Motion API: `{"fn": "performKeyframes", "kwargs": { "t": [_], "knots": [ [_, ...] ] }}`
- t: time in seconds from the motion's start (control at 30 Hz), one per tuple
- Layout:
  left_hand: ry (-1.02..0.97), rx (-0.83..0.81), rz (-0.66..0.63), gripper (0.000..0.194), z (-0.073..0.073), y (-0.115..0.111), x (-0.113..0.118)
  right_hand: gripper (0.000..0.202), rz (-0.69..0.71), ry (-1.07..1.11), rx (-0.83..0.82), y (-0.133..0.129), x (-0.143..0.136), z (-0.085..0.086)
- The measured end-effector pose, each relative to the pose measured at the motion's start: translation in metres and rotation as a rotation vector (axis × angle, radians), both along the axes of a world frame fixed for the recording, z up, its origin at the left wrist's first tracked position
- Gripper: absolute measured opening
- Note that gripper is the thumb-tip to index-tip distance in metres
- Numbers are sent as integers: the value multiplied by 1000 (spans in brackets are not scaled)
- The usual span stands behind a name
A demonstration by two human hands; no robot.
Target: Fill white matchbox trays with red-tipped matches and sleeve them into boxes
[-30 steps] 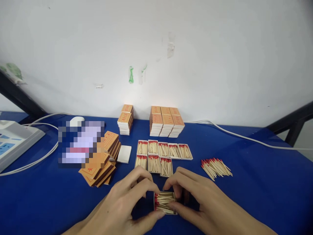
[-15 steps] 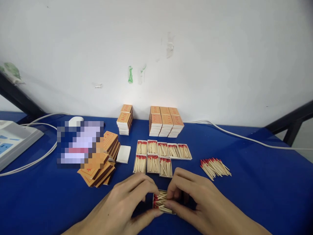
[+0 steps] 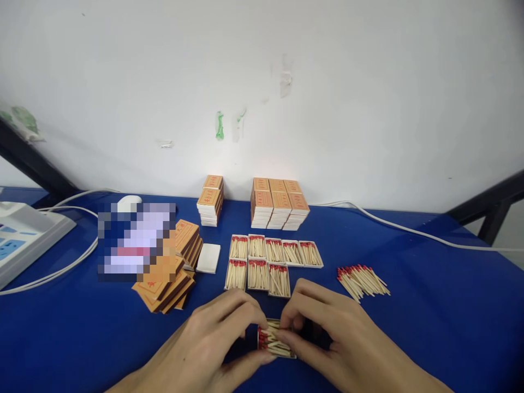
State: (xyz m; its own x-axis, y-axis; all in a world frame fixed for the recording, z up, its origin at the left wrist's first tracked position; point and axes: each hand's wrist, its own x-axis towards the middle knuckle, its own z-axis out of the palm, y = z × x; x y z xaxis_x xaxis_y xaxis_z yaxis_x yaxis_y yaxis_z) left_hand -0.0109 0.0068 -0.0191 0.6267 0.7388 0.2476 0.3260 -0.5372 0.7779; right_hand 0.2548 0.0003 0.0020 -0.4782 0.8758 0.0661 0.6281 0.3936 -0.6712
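Low in front of me lies a small matchbox tray (image 3: 291, 357) with red-headed matches (image 3: 273, 345) lying sideways in it, heads to the left. My left hand (image 3: 216, 330) holds the tray, index finger at its far edge and thumb at its near edge. My right hand (image 3: 335, 327) bends over the tray's right end, with thumb and fingertips closed together on the matches there. The curled fingers hide part of that end. Just beyond are two rows of filled trays (image 3: 257, 274), match heads pointing away from me. A loose heap of matches (image 3: 362, 281) lies to the right.
Stacked orange matchboxes (image 3: 280, 202) stand by the wall, with a smaller stack (image 3: 210, 199) left of them. Box sleeves (image 3: 180, 281) lie piled at left beside white trays (image 3: 208, 258) and a pixelated patch. A white device (image 3: 33, 234) and cables edge the blue table (image 3: 429, 305).
Both hands stay at the tray. The right fingertips have shifted slightly over the matches, which lie a little differently. The whole view has moved a touch.
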Motion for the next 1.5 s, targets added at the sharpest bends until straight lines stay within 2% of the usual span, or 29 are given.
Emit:
{"fn": "performKeyframes", "kwargs": {
  "t": [0.2,0.37,0.57,0.8,1.03,1.27,1.5],
  "knots": [
    [14,23,11,24,-4,-1,0,20,-4,-13,-22,0,-1,2],
    [-2,33,21,26,-4,-2,0,16,-29,-9,-67,-1,-1,3],
    [-51,111,101,26,-5,-2,0,17,1,17,-89,1,-3,-2],
    [-91,204,66,16,-4,1,1,16,-13,29,-213,4,-2,1],
    [-66,281,56,7,-3,1,1,16,-28,51,-267,5,-1,5],
    [-73,302,24,18,-4,2,1,17,-71,22,-255,6,-1,14],
    [-52,222,2,21,-6,1,-2,3,-33,-26,-145,1,-3,6]
  ]
}}
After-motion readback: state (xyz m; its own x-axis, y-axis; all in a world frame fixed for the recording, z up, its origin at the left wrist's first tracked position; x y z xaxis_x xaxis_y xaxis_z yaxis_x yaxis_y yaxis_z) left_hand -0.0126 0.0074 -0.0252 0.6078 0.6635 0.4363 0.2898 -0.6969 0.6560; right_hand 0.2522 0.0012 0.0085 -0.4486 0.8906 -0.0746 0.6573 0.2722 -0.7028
